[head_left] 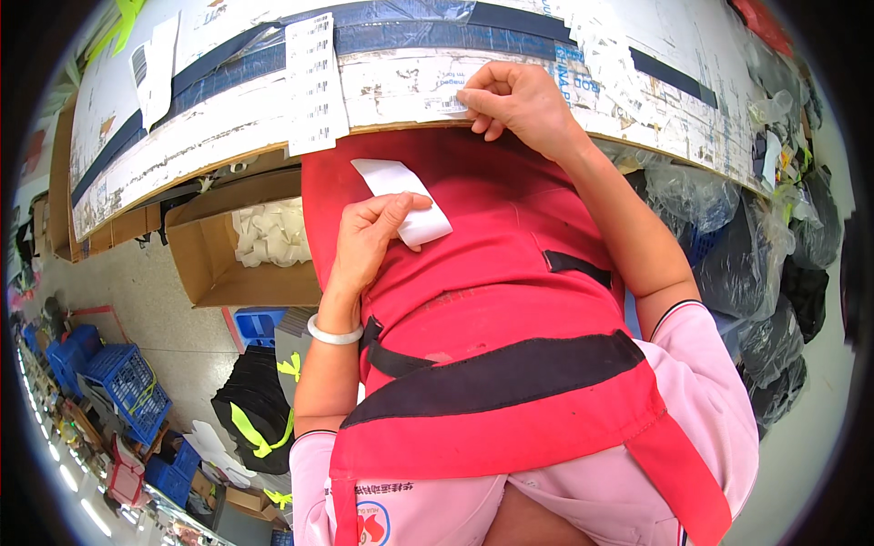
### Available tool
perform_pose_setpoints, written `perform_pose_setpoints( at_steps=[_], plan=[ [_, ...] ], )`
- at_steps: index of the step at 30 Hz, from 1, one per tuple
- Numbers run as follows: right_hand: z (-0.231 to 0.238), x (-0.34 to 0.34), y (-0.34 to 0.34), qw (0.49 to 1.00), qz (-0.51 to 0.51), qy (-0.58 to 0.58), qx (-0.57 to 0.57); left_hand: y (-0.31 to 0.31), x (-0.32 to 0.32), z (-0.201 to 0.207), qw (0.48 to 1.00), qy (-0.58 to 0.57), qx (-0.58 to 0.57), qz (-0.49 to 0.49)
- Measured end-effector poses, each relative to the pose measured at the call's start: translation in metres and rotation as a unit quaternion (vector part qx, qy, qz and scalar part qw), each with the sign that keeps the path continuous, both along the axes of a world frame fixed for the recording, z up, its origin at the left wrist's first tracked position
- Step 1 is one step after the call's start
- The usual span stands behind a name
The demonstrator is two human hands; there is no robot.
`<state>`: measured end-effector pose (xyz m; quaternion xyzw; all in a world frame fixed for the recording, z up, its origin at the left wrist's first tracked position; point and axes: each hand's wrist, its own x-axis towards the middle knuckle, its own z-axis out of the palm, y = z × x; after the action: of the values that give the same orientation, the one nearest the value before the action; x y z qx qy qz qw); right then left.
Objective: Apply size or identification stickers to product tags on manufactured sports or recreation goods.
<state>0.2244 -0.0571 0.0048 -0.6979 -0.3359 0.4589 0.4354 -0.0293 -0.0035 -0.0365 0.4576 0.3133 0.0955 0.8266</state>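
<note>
My left hand (369, 238) is closed on a blank-faced white paper strip (386, 176), gripped between thumb and fingers above my red apron (473, 218). A white bangle (334, 334) circles that wrist. At the near edge of the worktable (382, 111), my right hand (533, 109) pinches the end of a small white printed label (442, 106). Its fingers are curled, and the label's other end reaches over the tabletop. Left of this label, a long sheet of barcode labels (312, 86) lies across the table's edge.
More label strips lie on the table: one at the left (158, 73), a loose pile (605, 59) at the right. Below left, an open cardboard box (196, 259) holds crumpled white paper. Plastic-wrapped dark bundles (742, 264) stand at the right. Blue crates (132, 387) are on the floor at left.
</note>
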Motion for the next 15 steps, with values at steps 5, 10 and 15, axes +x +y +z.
perform_pose_setpoints(
  at_steps=[5, 10, 15],
  plan=[
    [0.002, -0.005, 0.001, 1.0, -0.001, -0.022, 0.003, 0.0, -0.001, -0.001, 1.0, 0.002, -0.001, 0.001],
    [0.006, -0.01, -0.001, 0.997, -0.001, -0.072, -0.005, -0.002, 0.0, -0.002, 1.0, -0.001, -0.001, 0.004],
    [0.015, -0.002, -0.016, 1.0, -0.013, 0.001, 0.018, -0.005, 0.0, -0.006, 1.0, 0.005, -0.008, 0.009]
  ],
)
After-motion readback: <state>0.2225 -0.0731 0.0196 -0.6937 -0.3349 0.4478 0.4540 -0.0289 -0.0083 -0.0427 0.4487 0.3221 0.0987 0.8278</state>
